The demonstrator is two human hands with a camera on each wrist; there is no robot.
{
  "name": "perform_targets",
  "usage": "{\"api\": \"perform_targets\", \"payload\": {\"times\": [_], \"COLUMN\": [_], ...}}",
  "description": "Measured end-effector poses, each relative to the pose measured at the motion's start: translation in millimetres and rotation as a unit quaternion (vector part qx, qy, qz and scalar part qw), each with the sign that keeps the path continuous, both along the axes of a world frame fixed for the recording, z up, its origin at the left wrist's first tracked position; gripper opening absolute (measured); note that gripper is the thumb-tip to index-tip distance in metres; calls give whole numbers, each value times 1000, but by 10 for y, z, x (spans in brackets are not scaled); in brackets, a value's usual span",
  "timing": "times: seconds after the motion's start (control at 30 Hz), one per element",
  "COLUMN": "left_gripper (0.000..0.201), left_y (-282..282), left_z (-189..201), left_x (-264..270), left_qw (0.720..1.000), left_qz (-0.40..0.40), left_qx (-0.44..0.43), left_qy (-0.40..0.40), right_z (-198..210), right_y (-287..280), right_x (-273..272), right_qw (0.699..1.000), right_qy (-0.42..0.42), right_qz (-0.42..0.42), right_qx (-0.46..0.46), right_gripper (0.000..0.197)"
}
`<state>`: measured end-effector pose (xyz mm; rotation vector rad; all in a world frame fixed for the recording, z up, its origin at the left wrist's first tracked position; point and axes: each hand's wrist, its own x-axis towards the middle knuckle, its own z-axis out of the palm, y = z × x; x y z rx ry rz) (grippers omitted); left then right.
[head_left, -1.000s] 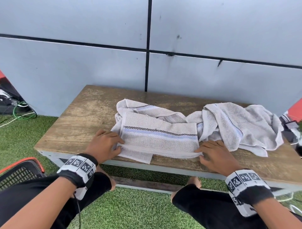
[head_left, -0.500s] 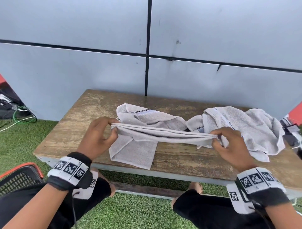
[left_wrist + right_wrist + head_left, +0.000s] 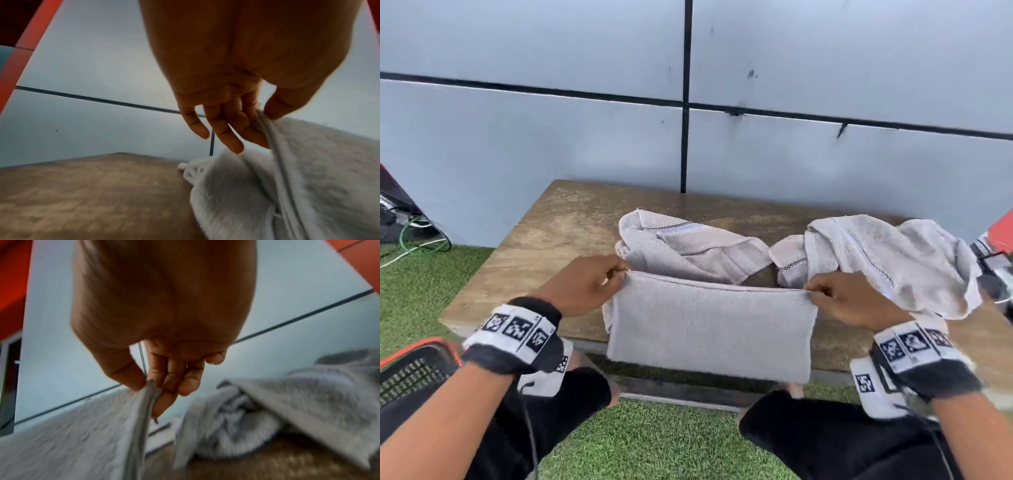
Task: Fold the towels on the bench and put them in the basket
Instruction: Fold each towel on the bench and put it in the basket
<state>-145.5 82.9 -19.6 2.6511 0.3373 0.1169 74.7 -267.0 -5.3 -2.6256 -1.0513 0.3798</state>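
Observation:
A folded grey towel hangs flat in the air over the front edge of the wooden bench. My left hand pinches its top left corner, thumb against fingers. My right hand pinches the top right corner between thumb and fingers. Behind it two crumpled grey towels lie on the bench: one in the middle, one at the right. The black basket with an orange rim stands on the grass at my lower left.
A grey panelled wall rises right behind the bench. Green artificial grass covers the ground. Cables lie at the far left. My knees in black trousers are under the bench's front edge.
Both hands gripped the folded towel's long edge on the bench, lifted it up and pulled it towards me; it now hangs flat in front of the bench edge.

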Motion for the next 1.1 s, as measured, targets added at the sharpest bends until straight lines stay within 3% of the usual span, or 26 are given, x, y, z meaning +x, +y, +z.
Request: {"api": "perform_targets", "payload": {"times": [0.13, 0.27, 0.43, 0.5, 0.6, 0.67, 0.73, 0.87, 1.1], "left_gripper": [16, 24, 27, 27, 23, 22, 23, 30, 31], "left_y": [76, 81, -1, -80, -269, -419, -559, -675, -641], "left_z": [-254, -372, -458, -493, -481, -489, -519, -613, -621], "left_x": [172, 261, 330, 349, 382, 424, 488, 636, 765], "left_qw": [997, 994, 982, 977, 966, 956, 951, 960, 972], "left_qz": [15, 45, 59, 85, 116, 75, 1, -58, -40], "left_qx": [57, 90, 157, 185, 225, 243, 242, 229, 209], "left_qy": [50, 51, 83, 57, -58, -149, -190, -152, -105], "right_z": [-190, -295, -416, -421, -415, -434, -468, -516, -590], "right_y": [154, 196, 273, 318, 403, 492, 594, 751, 871], "right_x": [106, 166, 147, 119, 64, 12, -45, -145, -212], "right_qw": [999, 997, 983, 975, 971, 976, 981, 985, 983], "right_qy": [-40, -71, -149, -187, -214, -202, -179, -139, -165], "right_qz": [-16, -19, -10, -5, -10, 4, 35, 85, 83], "right_qx": [-16, -4, -102, -123, -105, -84, -63, -46, -25], "right_gripper": [17, 20, 28, 31, 33, 30, 28, 28, 26]}}
